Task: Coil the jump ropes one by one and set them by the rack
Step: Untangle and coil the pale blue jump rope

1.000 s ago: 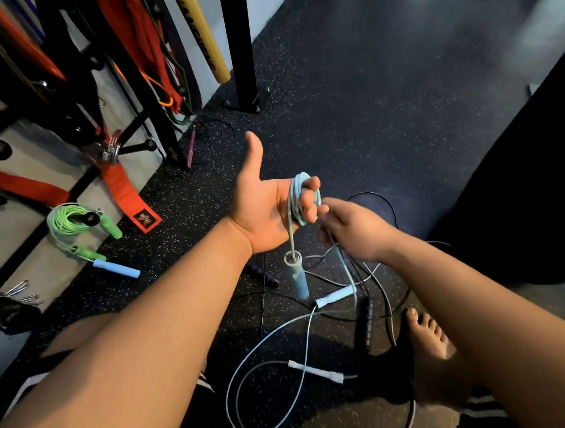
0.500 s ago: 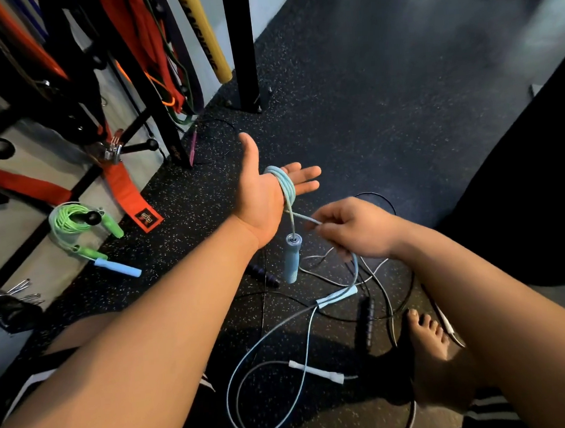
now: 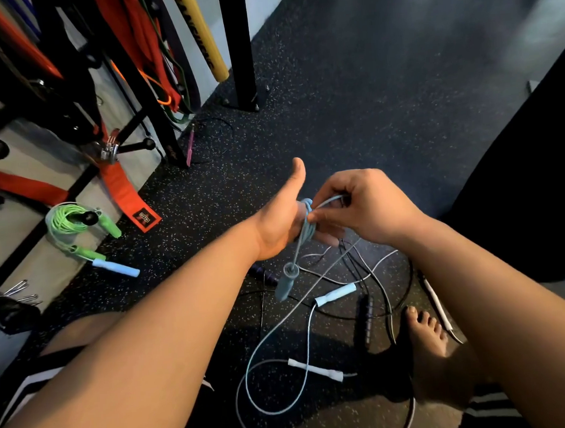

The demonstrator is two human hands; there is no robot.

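1. Fingers of the left hand [image 3: 281, 222] are lying straight, thumb pointing up, with the blue jump rope [image 3: 306, 224] looping around them.
2. Right hand [image 3: 365, 204] is pinching the cord at the coil.
3. One blue handle [image 3: 285, 283] is dangling below; the remaining cord is trailing across the near floor [image 3: 384, 113].

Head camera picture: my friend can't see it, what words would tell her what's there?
A right hand pinches a blue rope looped round the open left hand, its handle dangling below. Loose ropes lie tangled on the floor near a bare foot. A coiled green rope sits by the rack.
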